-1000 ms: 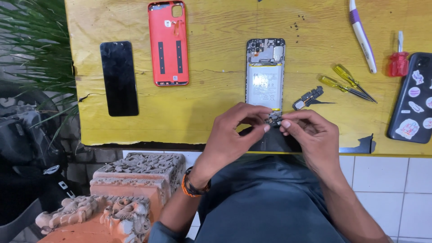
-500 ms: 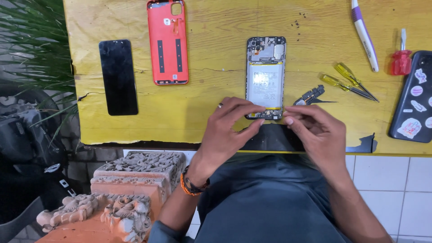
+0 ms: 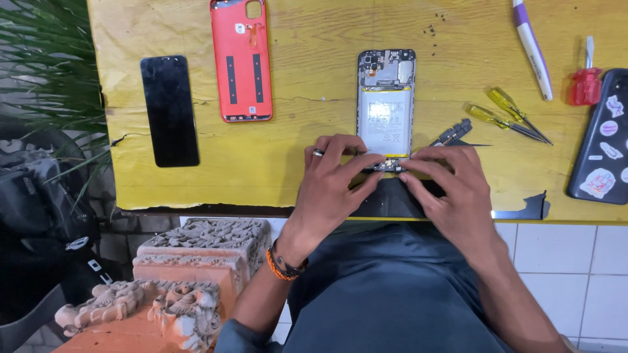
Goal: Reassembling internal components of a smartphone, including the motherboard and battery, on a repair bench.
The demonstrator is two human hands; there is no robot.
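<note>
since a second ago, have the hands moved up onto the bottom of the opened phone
Yes. Both the left hand and right hand moved up the table, fingertips now on the opened phone's bottom end.

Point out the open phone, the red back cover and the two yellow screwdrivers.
Open phone (image 3: 386, 117): head view, on its battery.
Red back cover (image 3: 241, 62): head view, middle of the panel.
Yellow screwdrivers (image 3: 485, 114): head view, nearer one's handle.

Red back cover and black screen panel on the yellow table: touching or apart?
Apart. Head view shows bare yellow table between the red back cover and black screen panel.
</note>
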